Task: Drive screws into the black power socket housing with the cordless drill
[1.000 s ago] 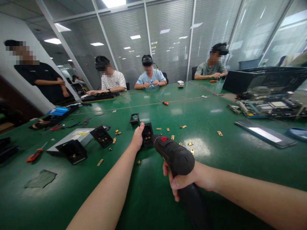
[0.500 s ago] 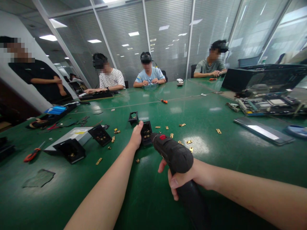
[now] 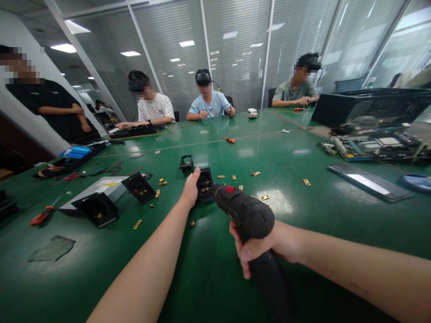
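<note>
Over green table (image 3: pixel 208 273), drill (image 3: pixel 247 211); partition (image 3: pixel 240 58) beyond.

- A phone (image 3: pixel 369 183) lies on the green table (image 3: pixel 336 213).
- A circuit board (image 3: pixel 377 146) sits just behind the phone.
- A dark computer case (image 3: pixel 336 110) stands behind the phone, past the board.
- A blue object (image 3: pixel 417 183) lies just right of the phone.
- A screwdriver (image 3: pixel 230 140) lies left of the phone and farther back.
- A metal box (image 3: pixel 106 186) rests well left of the phone.
- A person in grey (image 3: pixel 291 89) sits beyond the phone, leftward.
</note>
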A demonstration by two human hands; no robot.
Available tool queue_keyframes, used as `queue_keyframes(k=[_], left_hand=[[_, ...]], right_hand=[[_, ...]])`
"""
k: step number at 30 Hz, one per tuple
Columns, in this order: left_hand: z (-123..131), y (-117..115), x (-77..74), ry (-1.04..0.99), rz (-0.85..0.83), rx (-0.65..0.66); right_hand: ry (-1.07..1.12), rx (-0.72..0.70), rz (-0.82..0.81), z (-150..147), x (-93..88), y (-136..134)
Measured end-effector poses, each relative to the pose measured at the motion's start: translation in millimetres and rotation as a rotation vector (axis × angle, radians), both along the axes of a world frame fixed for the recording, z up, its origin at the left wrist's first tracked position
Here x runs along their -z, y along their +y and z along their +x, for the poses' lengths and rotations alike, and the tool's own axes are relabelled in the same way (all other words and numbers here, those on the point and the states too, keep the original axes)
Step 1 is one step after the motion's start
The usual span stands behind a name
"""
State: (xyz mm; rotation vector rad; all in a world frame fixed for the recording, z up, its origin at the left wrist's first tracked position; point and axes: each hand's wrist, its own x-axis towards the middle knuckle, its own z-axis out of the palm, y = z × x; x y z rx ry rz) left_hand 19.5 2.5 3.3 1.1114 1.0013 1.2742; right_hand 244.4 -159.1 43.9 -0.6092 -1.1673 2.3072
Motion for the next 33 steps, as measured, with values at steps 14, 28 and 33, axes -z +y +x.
queue_keyframes(k=[14, 28, 33], left_hand=[[-1.0, 0.4, 1.5, -0.012, 0.011, 0.005], [-0.3, -0.2, -0.8, -0.014, 0.041, 0.006], [-0.2, -1.3, -1.8, -0.024, 0.072, -0.023]], right_hand=[[0.001, 0.004, 0.011, -0.4, 2.4, -1.4], [-0.04, -0.02, 0.03, 0.0, -0.7, 1.1], [-0.039, -0.016, 0.008, -0.5, 0.0, 1.4]])
